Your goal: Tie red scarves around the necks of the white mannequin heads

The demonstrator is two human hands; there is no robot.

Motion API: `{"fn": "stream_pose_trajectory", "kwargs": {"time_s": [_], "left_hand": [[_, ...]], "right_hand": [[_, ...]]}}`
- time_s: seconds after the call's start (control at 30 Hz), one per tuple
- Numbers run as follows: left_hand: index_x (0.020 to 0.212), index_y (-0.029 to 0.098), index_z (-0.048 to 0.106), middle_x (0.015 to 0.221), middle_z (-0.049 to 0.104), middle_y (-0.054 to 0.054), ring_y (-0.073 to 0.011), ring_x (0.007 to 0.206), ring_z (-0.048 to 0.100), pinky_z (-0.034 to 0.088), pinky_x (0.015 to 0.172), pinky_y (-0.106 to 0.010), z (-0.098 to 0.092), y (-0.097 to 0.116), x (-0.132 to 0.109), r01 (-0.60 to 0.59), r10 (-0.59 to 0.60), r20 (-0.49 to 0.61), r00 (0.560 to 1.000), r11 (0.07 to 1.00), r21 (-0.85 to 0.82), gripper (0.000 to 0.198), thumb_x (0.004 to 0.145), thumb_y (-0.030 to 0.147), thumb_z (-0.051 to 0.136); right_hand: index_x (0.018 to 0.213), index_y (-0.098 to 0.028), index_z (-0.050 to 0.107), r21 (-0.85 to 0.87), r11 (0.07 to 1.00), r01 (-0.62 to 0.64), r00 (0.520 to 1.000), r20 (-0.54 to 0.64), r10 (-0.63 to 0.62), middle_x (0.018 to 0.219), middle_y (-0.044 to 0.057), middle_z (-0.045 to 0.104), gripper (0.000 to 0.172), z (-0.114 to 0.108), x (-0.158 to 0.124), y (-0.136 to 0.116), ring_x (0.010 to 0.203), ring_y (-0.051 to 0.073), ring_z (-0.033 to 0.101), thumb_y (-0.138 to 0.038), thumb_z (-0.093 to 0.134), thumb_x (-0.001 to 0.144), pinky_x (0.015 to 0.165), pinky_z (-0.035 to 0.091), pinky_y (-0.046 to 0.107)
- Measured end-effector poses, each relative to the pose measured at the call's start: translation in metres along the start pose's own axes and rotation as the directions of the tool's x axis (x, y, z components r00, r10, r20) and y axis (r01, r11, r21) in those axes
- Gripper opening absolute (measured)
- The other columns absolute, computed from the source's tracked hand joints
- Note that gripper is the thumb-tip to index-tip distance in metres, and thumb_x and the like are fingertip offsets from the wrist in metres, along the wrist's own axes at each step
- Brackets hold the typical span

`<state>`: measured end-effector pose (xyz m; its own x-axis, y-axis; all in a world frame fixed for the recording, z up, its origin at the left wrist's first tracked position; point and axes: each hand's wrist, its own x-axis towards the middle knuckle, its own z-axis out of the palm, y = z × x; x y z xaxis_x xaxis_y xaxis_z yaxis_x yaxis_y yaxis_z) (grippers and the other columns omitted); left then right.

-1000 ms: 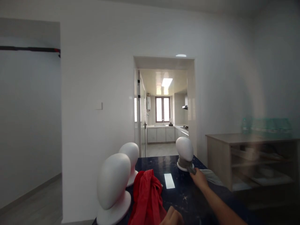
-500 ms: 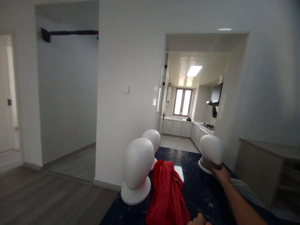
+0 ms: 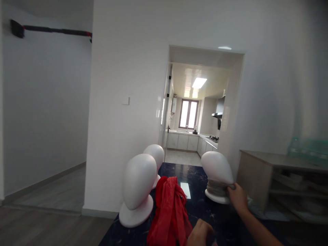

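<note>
A white mannequin head (image 3: 216,167) leans to the left on the right side of the dark table, with a grey-brown cloth band (image 3: 217,187) wrapped around its neck. My right hand (image 3: 237,196) pinches the band's right side. Low in the view, my left hand (image 3: 201,234) is curled; its fingertips are hidden, so whatever it may hold cannot be made out. It is beside a bunched red cloth (image 3: 170,213). Two more white mannequin heads stand to the left, a bare near one (image 3: 139,182) and a partly hidden one (image 3: 155,153) behind it.
The dark blue marbled table (image 3: 180,167) reaches toward a kitchen doorway. A small pale rectangle (image 3: 185,190) shows on its top. At right stands a low cabinet (image 3: 252,179) with shelves and blurred greenish bottles (image 3: 294,147) on it. A white wall (image 3: 125,68) rises behind.
The view has turned to the right. My left hand has come further into view beside the red cloth. The right mannequin head tilts more, with my right hand still at its neck.
</note>
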<state>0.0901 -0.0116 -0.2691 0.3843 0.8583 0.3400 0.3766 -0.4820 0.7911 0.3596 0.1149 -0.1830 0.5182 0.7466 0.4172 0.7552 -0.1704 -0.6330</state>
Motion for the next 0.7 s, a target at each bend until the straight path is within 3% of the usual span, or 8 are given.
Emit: {"fn": "stream_pose_trajectory", "kwargs": {"time_s": [0.07,0.13,0.23,0.37,0.53,0.63,0.7], "left_hand": [[0.123,0.023,0.068,0.123,0.070,-0.010,-0.0261,0.108,0.069,0.054,0.089,-0.034,-0.009,0.010,0.000,-0.147,0.154,0.043,0.987,0.981,-0.125,0.048,0.075,0.026,0.072],[0.135,0.022,0.065,0.136,0.067,-0.013,-0.0299,0.126,0.064,0.052,0.105,-0.040,-0.016,0.019,-0.002,-0.295,0.315,0.056,0.947,0.929,-0.225,0.056,0.080,0.032,0.069],[0.150,0.021,0.057,0.157,0.056,-0.016,-0.0338,0.147,0.051,0.038,0.125,-0.049,-0.021,0.026,-0.008,-0.330,0.368,0.086,0.926,0.898,-0.290,0.067,0.086,0.037,0.067],[0.154,0.018,0.054,0.161,0.054,-0.018,-0.0349,0.150,0.049,0.037,0.126,-0.052,-0.018,0.024,-0.011,-0.185,0.226,0.083,0.971,0.921,-0.342,0.071,0.089,0.043,0.069],[0.120,0.014,0.076,0.120,0.079,-0.015,-0.0331,0.120,0.070,0.051,0.110,-0.044,-0.009,0.034,-0.002,0.026,0.014,0.083,0.996,0.884,-0.466,0.061,0.085,0.065,0.069],[0.094,0.013,0.077,0.097,0.081,-0.013,-0.0325,0.101,0.075,0.056,0.094,-0.041,-0.002,0.047,0.006,0.198,-0.208,0.037,0.977,0.838,-0.509,0.062,0.077,0.072,0.071],[0.088,0.014,0.075,0.090,0.080,-0.012,-0.0326,0.094,0.075,0.056,0.088,-0.040,0.002,0.055,0.010,0.256,-0.323,-0.045,0.945,0.821,-0.510,0.058,0.070,0.069,0.077]], "right_hand": [[0.099,-0.021,0.078,0.010,1.000,0.015,1.000,0.014,-0.015,0.096,0.016,0.082,0.037,-0.012,-0.027,0.004,0.096,0.033,0.075,-0.040,0.052,0.082,0.079,0.052,0.036],[0.097,-0.022,0.076,0.047,0.999,0.026,0.998,0.051,-0.028,0.096,0.016,0.082,0.035,-0.022,-0.056,0.005,0.095,0.033,0.076,-0.041,0.051,0.081,0.077,0.051,0.036],[0.095,-0.020,0.075,0.199,0.980,0.020,0.985,0.166,-0.054,0.096,0.014,0.083,0.035,-0.032,-0.100,0.000,0.094,0.033,0.076,-0.041,0.054,0.077,0.077,0.052,0.036],[0.093,-0.018,0.077,0.504,0.861,-0.070,0.939,0.325,-0.114,0.093,0.012,0.083,0.036,-0.036,-0.148,-0.009,0.090,0.033,0.076,-0.040,0.064,0.067,0.078,0.054,0.037],[0.074,-0.016,0.075,0.743,0.613,-0.268,0.876,0.453,-0.167,0.073,0.008,0.078,0.024,-0.032,-0.187,-0.016,0.080,0.029,0.073,-0.036,0.074,0.060,0.075,0.055,0.036],[0.071,-0.017,0.074,0.784,0.451,-0.426,0.805,0.556,-0.208,0.064,0.005,0.073,0.018,-0.028,-0.203,-0.017,0.072,0.025,0.071,-0.032,0.074,0.062,0.070,0.054,0.033],[0.069,-0.018,0.072,0.781,0.352,-0.517,0.777,0.600,-0.192,0.062,0.004,0.071,0.015,-0.026,-0.209,-0.017,0.071,0.024,0.070,-0.027,0.076,0.058,0.069,0.055,0.033]]}}
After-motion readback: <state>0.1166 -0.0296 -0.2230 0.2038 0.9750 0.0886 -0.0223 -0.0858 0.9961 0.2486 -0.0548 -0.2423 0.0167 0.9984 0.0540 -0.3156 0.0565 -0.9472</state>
